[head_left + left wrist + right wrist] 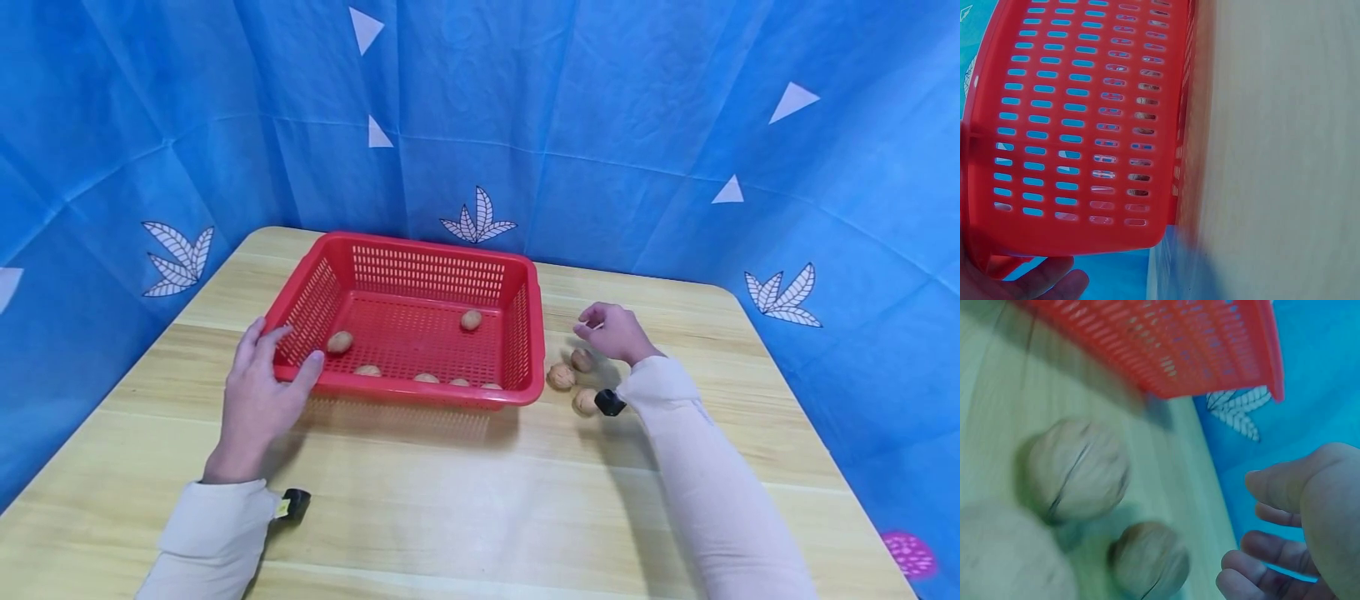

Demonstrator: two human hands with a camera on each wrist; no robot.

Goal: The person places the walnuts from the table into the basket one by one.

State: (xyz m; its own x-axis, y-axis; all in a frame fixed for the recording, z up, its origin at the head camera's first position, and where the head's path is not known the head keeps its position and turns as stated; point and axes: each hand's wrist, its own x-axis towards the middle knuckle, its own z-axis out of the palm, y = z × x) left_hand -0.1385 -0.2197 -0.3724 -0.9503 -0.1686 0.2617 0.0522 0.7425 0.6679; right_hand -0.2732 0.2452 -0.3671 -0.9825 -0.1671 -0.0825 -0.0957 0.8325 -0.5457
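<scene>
Facing one blue curtain (480, 92), I have one wooden tabletop (420, 517) before me, and on it sits one red basket (412, 333), its openwork walls tall enough, I judge, to stop round things rolling off. My left grip (261, 396) bends around the basket's near left corner, thumb at the front rim and fingers at the side, probably to steady it. My right grip (615, 333) hangs past the basket's right end, fingers loosely curved with a gap to the thumb, holding nothing that I can see. Smallest are the walnuts (471, 320), nine by my count: six lie inside the basket, four along the near wall, which partly hides them, and two farther in, well apart. The other three loose walnuts (561, 376) cluster on the tabletop just beside the basket's right end, near my right grip, where they seem placed for easy reach.
</scene>
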